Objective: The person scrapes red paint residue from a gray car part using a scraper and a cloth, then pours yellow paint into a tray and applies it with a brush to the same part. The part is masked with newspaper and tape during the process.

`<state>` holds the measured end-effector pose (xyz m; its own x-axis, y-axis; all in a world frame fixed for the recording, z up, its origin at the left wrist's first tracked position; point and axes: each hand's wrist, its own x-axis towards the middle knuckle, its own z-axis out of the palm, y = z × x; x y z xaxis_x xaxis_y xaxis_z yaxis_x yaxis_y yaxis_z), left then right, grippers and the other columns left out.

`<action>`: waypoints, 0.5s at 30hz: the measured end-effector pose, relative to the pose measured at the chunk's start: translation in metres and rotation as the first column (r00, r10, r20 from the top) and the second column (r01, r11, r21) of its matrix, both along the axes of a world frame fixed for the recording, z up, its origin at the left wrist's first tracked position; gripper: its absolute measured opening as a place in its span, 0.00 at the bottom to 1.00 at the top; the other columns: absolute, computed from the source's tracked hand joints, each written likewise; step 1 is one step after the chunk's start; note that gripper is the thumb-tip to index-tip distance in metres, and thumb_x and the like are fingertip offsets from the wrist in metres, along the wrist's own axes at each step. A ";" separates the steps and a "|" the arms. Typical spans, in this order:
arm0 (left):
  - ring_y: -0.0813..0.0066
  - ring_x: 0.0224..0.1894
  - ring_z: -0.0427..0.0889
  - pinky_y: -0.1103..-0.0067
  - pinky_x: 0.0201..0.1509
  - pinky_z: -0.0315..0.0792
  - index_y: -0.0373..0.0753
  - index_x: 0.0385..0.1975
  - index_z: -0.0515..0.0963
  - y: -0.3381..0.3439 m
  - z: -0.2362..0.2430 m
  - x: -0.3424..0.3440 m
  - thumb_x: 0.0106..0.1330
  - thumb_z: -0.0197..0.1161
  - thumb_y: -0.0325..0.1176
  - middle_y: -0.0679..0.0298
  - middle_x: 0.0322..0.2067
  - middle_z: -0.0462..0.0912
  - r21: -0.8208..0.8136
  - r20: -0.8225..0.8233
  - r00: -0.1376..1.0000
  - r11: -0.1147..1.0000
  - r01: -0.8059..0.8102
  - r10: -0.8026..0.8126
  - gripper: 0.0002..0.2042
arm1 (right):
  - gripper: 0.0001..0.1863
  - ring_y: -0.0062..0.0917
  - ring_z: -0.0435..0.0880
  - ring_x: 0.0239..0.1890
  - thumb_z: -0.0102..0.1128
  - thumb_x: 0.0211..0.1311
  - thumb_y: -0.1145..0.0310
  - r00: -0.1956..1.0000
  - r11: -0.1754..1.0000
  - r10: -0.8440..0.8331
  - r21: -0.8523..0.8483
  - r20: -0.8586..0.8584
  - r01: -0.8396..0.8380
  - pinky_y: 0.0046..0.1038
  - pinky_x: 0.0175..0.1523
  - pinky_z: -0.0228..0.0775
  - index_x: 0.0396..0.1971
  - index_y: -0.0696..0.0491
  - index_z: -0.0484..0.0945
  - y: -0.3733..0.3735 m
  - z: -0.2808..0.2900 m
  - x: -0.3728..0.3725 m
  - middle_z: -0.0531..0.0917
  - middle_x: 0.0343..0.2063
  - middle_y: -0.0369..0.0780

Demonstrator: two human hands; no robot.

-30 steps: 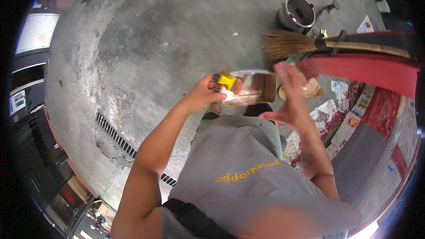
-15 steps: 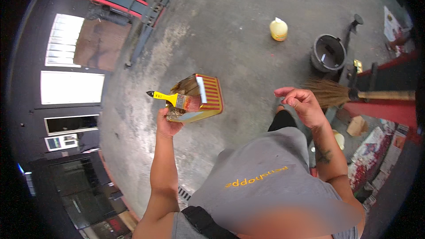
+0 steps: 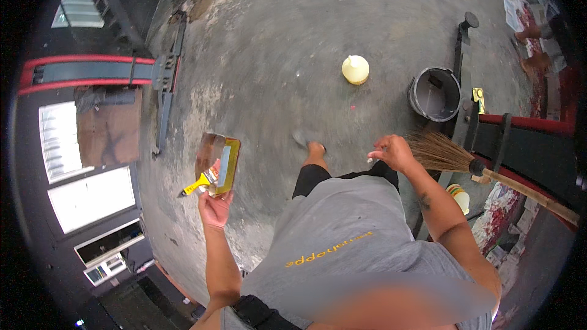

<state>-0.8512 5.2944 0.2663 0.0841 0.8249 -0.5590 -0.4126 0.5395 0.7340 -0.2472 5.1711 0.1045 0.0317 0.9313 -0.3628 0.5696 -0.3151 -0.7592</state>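
My left hand point(image 3: 215, 209) grips the lower edge of a cut-open tin point(image 3: 229, 168), yellow and red on its outside. A paintbrush point(image 3: 202, 182) with a yellow handle and black tip lies across the tin, its bristles inside and its handle sticking out past the rim. The tin's contents are hard to make out. In front of my right hip, my right hand point(image 3: 393, 151) hangs loosely curled, with a gap between thumb and fingers and nothing visible in it. Just right of it in the picture are the bristles of a broom point(image 3: 441, 150).
A pale yellow jug point(image 3: 355, 70) and a black bucket point(image 3: 435, 95) stand on the concrete floor point(image 3: 275, 43). Lift arms point(image 3: 166, 104) lie at left, with another point(image 3: 463, 46) at right. A second container point(image 3: 458, 198) sits beside my right forearm. Another person's legs point(image 3: 538, 61) show far right.
The view has turned and shifted. My left hand, still holding the tin and brush, appears lower and farther left. My right hand's fingers have curled downward, and one foot is now in view ahead.
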 end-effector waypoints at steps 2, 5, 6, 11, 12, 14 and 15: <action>0.56 0.60 0.85 0.54 0.63 0.80 0.41 0.67 0.76 0.045 -0.035 -0.002 0.71 0.64 0.46 0.57 0.61 0.85 -0.044 0.062 0.997 0.998 -0.046 0.048 0.27 | 0.24 0.47 0.88 0.35 0.69 0.71 0.47 0.981 0.953 -0.191 -0.246 -0.027 0.178 0.47 0.42 0.77 0.33 0.58 0.89 0.023 -0.044 -0.009 0.89 0.36 0.52; 0.62 0.57 0.84 0.62 0.57 0.80 0.49 0.68 0.76 0.156 -0.073 0.017 0.72 0.63 0.43 0.62 0.65 0.83 -0.100 0.117 0.993 0.995 -0.008 0.020 0.25 | 0.26 0.55 0.87 0.41 0.54 0.82 0.51 0.911 0.894 -0.412 -0.186 0.017 0.407 0.51 0.50 0.77 0.40 0.59 0.89 0.081 -0.111 -0.020 0.88 0.39 0.58; 0.61 0.60 0.83 0.62 0.59 0.79 0.50 0.70 0.74 0.192 -0.082 0.027 0.69 0.63 0.41 0.63 0.66 0.81 -0.027 0.181 0.981 0.996 0.083 -0.076 0.28 | 0.22 0.55 0.87 0.48 0.52 0.82 0.56 0.918 0.907 -0.347 -0.183 0.190 0.380 0.51 0.57 0.77 0.46 0.57 0.89 0.101 -0.132 -0.018 0.88 0.44 0.58; 0.61 0.59 0.83 0.60 0.63 0.76 0.47 0.66 0.75 0.364 -0.103 0.043 0.62 0.69 0.43 0.63 0.61 0.84 -0.252 -0.009 0.957 0.926 0.280 -0.292 0.30 | 0.19 0.54 0.86 0.55 0.60 0.72 0.56 0.828 0.813 -0.395 -0.269 0.399 0.517 0.47 0.61 0.79 0.50 0.54 0.88 0.181 -0.234 -0.016 0.88 0.49 0.56; 0.61 0.60 0.83 0.59 0.64 0.75 0.47 0.66 0.75 0.383 -0.101 0.042 0.63 0.68 0.43 0.62 0.61 0.84 -0.250 -0.013 0.949 0.920 0.303 -0.316 0.30 | 0.19 0.52 0.87 0.55 0.61 0.72 0.56 0.831 0.788 -0.426 -0.304 0.358 0.535 0.46 0.61 0.79 0.51 0.54 0.88 0.188 -0.247 -0.015 0.88 0.50 0.55; 0.62 0.62 0.82 0.59 0.65 0.74 0.46 0.66 0.74 0.441 -0.105 0.049 0.63 0.68 0.43 0.62 0.62 0.83 -0.217 -0.025 0.929 0.909 0.355 -0.369 0.29 | 0.19 0.50 0.88 0.55 0.61 0.72 0.56 0.775 0.710 -0.544 -0.316 0.320 0.629 0.44 0.60 0.80 0.51 0.53 0.89 0.221 -0.266 -0.010 0.89 0.50 0.53; 0.61 0.62 0.81 0.60 0.65 0.73 0.47 0.67 0.73 0.464 -0.103 0.054 0.62 0.68 0.42 0.63 0.63 0.82 -0.246 -0.061 0.926 0.904 0.349 -0.374 0.31 | 0.19 0.49 0.88 0.54 0.61 0.73 0.56 0.720 0.714 -0.632 -0.144 0.288 0.685 0.44 0.60 0.80 0.51 0.52 0.89 0.243 -0.271 -0.009 0.90 0.50 0.52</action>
